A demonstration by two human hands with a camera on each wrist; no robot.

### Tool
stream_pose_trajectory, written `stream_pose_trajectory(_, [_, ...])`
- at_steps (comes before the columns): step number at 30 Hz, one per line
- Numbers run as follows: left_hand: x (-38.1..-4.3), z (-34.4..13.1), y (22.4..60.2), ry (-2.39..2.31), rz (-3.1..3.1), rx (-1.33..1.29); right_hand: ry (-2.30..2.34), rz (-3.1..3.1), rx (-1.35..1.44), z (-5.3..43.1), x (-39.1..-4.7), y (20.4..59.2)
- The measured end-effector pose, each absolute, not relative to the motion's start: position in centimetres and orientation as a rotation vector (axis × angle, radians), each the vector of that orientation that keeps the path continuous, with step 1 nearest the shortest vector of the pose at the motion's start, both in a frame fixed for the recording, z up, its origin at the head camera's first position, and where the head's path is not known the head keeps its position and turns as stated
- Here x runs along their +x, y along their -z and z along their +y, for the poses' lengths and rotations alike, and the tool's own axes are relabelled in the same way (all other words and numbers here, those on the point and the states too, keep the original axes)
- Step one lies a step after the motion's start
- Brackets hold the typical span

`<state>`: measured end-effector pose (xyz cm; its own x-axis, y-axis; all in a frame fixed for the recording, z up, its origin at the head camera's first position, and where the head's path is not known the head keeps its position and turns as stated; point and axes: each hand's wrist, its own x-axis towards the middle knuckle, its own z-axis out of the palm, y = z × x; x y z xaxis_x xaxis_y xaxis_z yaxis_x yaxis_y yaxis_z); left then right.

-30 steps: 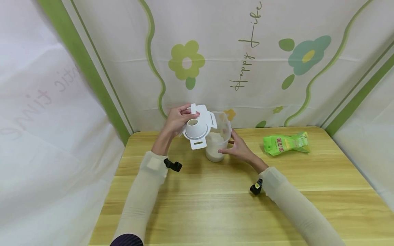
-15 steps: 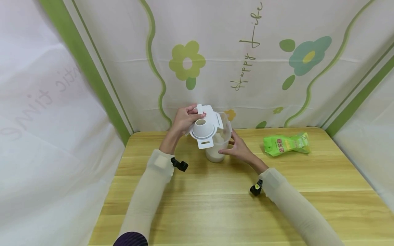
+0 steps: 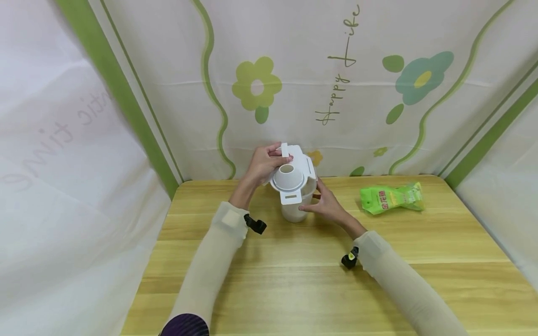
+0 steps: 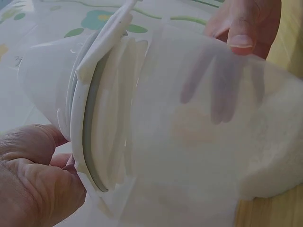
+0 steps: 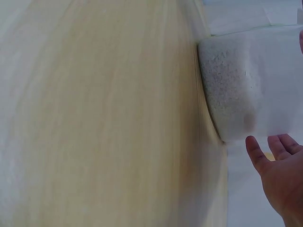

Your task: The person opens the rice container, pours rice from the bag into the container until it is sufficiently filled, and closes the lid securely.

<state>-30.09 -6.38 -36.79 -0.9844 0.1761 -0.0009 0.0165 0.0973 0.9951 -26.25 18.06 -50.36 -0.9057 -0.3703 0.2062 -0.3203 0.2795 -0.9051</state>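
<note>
A white plastic lid point(image 3: 301, 163) with a cone-shaped spout and side flaps is in my left hand point(image 3: 264, 163), fingers pinching it near its raised tab. It sits over the mouth of a clear canister point(image 3: 294, 213), tilted a little in the left wrist view, where the lid's grey seal point(image 4: 93, 123) shows beside the canister's rim. My right hand point(image 3: 329, 205) grips the canister from the right, thumb in front and fingers behind, seen through the wall. White grains point(image 5: 222, 85) like rice fill its lower part. The canister stands upright on the table.
A green printed packet point(image 3: 392, 198) lies on the wooden table point(image 3: 294, 289) to the right. Behind the table hangs a white curtain point(image 3: 294, 56) with flowers, close to the canister. Another curtain point(image 3: 75, 186) borders the left side.
My left hand has carried the lid rightward, from beside the canister to over its mouth. My right hand and the canister stay in place.
</note>
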Motion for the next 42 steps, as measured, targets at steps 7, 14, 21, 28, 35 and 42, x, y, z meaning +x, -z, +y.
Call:
stream_pose_trajectory(7, [-30.3, -5.4, 37.3, -2.008, 2.228, 0.198, 1.739, 2.478, -0.639, 17.9, -26.2, 50.4])
stream_pose_trajectory(14, [-30.4, -4.7, 37.3, -1.965, 2.239, 0.196, 1.746, 2.466, -0.594, 17.7, -26.0, 50.2])
stream_pose_trajectory(21, [-30.6, -4.1, 37.4, -1.959, 2.215, 0.192, 1.749, 2.472, -0.601, 17.9, -26.0, 50.3])
stream_pose_trajectory(28, [-30.7, -3.7, 37.7, -1.935, 2.219, 0.195, 1.769, 2.454, -0.631, 17.8, -26.1, 50.5])
stream_pose_trajectory(35, [-30.7, -3.4, 37.7, -1.873, 2.287, 0.181, 1.762, 2.458, -0.612, 17.9, -26.2, 50.5])
stream_pose_trajectory(42, [-30.5, -3.4, 37.6, -1.814, 2.354, 0.193, 1.752, 2.460, -0.623, 17.9, -26.1, 50.5])
